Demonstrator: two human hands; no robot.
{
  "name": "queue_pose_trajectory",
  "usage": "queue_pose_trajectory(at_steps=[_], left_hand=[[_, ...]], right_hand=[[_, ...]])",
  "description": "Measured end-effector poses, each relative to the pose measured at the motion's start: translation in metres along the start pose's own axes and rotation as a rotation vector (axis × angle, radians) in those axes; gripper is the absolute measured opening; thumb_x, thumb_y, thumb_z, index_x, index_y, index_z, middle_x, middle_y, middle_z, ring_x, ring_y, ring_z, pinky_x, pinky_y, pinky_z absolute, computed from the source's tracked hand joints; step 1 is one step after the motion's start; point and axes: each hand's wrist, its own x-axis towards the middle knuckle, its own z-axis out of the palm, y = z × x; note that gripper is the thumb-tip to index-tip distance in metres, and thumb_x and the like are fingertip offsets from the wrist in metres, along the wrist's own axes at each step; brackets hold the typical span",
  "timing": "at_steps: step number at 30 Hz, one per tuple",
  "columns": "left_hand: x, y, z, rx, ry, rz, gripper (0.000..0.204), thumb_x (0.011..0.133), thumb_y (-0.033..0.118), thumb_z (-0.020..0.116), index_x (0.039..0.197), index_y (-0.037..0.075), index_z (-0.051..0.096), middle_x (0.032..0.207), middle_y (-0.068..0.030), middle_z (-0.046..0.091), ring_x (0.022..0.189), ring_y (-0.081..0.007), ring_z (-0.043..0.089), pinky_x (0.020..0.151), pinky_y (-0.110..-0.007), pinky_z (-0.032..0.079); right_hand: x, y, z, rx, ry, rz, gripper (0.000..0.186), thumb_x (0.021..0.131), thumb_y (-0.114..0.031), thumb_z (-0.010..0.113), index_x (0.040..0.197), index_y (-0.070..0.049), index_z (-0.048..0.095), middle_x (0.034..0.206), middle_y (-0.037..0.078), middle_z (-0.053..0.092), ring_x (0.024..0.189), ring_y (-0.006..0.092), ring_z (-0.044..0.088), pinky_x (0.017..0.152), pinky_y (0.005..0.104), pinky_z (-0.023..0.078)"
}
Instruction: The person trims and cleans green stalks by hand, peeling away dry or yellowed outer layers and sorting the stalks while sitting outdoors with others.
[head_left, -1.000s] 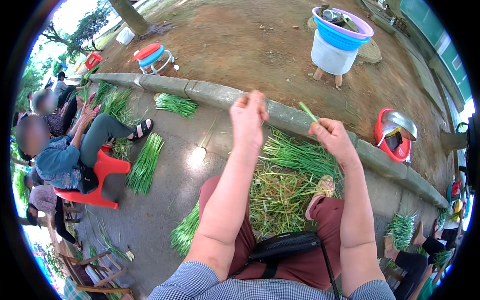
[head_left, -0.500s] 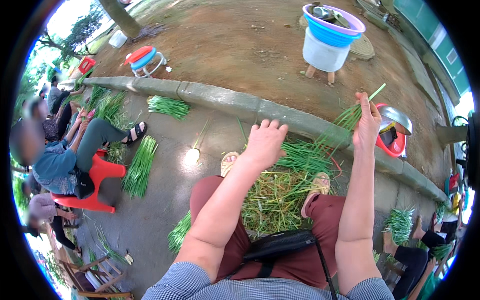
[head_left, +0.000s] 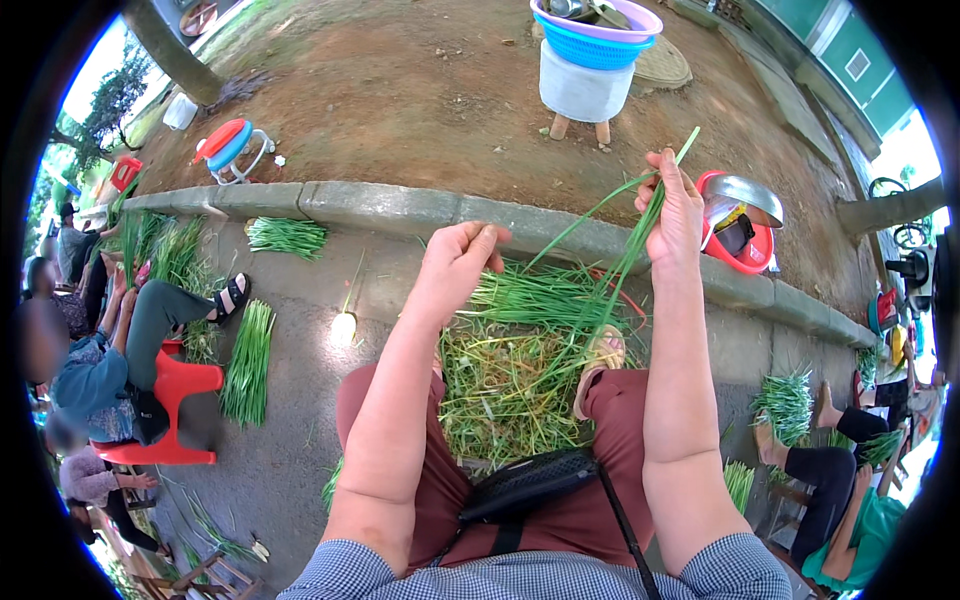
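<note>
My right hand [head_left: 672, 210] is raised over the stone kerb, its fingers closed round a few long green chive stalks [head_left: 634, 240]. The stalks hang down toward my right foot, and one leaf bends off to the left. Apart from them, my left hand [head_left: 465, 262] is held with curled fingers and thumb pressed together; whatever it may pinch is hidden. Below my hands, a pile of green chives [head_left: 545, 298] lies along the kerb. Between my feet spreads a heap of yellowish-green trimmings [head_left: 515, 390].
The kerb [head_left: 400, 218] runs across, with brown soil beyond. Bunched chives [head_left: 247, 365] lie at left near a seated person on a red chair [head_left: 185, 400]. A red basin [head_left: 740, 250] and a white stool bearing basins [head_left: 587, 85] stand past the kerb. A black bag [head_left: 525, 485] rests on my lap.
My left hand has gone from spread fingers to a closed pinch. My right hand still holds chives, now fewer or more gathered. The whole view has shifted, so surroundings appear further left.
</note>
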Motion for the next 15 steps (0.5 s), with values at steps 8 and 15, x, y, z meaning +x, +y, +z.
queue_pose_trajectory(at_steps=[8,15], left_hand=[[-0.005,0.002,0.005,0.198,-0.214,-0.081,0.04,0.093,0.035,0.048,0.088,0.0,0.067,0.06,0.0042,0.046,0.059,-0.0056,0.041,0.054,-0.025,0.035],[-0.011,0.004,-0.009,0.054,-0.393,-0.063,0.022,0.085,0.021,0.06,0.081,0.0,0.067,0.064,0.0055,0.052,0.06,-0.003,0.044,0.054,-0.021,0.035]], right_hand=[[0.004,-0.002,-0.008,-0.014,0.064,-0.005,0.027,0.079,-0.027,0.071,0.083,-0.001,0.064,0.063,0.004,0.055,0.05,0.0104,0.049,0.044,0.023,0.037],[0.023,-0.01,-0.033,0.054,0.262,-0.041,0.028,0.085,-0.031,0.064,0.084,-0.003,0.062,0.065,0.003,0.054,0.055,0.0128,0.051,0.047,0.027,0.041]])
